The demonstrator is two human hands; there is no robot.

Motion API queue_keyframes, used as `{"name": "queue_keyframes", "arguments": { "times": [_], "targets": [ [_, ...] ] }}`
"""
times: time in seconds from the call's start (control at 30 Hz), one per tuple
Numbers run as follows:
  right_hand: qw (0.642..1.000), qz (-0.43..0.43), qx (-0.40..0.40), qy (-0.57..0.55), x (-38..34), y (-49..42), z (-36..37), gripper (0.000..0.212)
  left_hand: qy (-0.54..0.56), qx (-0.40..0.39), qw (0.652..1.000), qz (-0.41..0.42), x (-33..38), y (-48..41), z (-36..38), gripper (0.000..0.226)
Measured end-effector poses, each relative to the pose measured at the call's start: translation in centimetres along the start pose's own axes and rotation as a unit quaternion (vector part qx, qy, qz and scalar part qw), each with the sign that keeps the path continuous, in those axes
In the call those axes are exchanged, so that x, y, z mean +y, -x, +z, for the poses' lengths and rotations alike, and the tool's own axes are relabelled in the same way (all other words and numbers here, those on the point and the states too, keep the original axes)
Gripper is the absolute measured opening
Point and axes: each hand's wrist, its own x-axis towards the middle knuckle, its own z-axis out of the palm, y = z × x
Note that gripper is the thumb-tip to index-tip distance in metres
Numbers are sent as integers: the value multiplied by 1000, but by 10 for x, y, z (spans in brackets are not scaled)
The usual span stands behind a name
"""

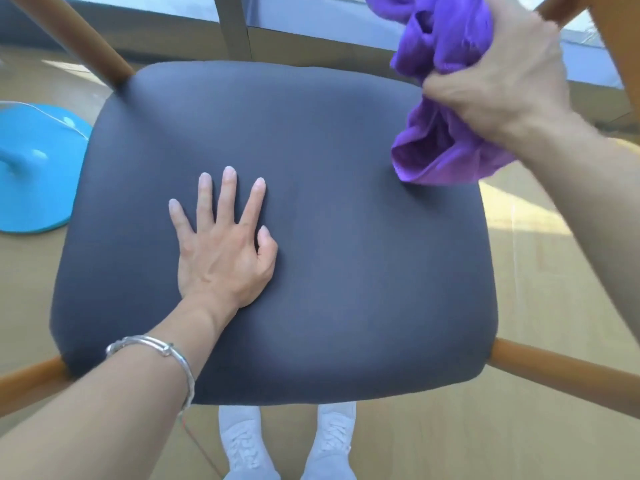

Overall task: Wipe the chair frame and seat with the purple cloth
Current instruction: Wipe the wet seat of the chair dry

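A dark grey padded chair seat (346, 237) fills the middle of the head view. Light brown wooden frame pieces (90, 46) stick out at its corners. My left hand (225, 251) lies flat on the seat left of centre, fingers spread, holding nothing. My right hand (498, 74) is at the upper right, shut on a bunched purple cloth (440, 147). The cloth hangs down and its lower fold touches the seat's far right edge.
A bright blue round base (34, 168) with a thin white cord sits on the floor at the left. White shoes (287, 441) stand below the seat's front edge. A window frame (235, 26) runs along the top. Wooden floor surrounds the chair.
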Motion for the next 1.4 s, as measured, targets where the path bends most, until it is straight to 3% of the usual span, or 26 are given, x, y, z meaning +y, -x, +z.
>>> {"name": "queue_keyframes", "arguments": {
  "times": [0.1,0.2,0.37,0.53,0.63,0.8,0.97,1.07,1.17,1.27,1.4],
  "targets": [
    [994,-3,-101,35,1,-9,26,37,0,1,1000,1,-1,-1,1,62],
    [983,-5,-177,50,7,27,51,47,2,5,1000,1,-2,-1,2,62],
    [981,-124,-143,46,13,138,63,44,2,7,1000,7,-2,-1,1,62],
    [978,-142,-150,3,27,211,59,49,-1,10,1000,7,-2,-2,2,61],
    [977,-114,-176,-27,26,210,48,53,5,8,1000,9,-2,-2,1,61],
    [982,-37,-148,-110,-6,149,21,58,4,3,998,59,-13,-4,-2,58],
    [990,-56,-87,-100,-82,51,38,51,-9,6,998,55,-54,-2,-5,59],
    [984,-91,-139,-60,-112,26,82,37,-7,11,1000,7,-86,3,-4,60],
    [971,-127,-197,34,-122,48,126,26,-15,12,1000,2,-106,14,-2,61],
    [971,-180,-134,77,-117,95,138,28,-3,6,1000,-2,-106,17,-1,61],
    [963,-225,-138,50,-95,165,126,27,19,7,1000,8,-116,27,-3,61]
  ]
}}
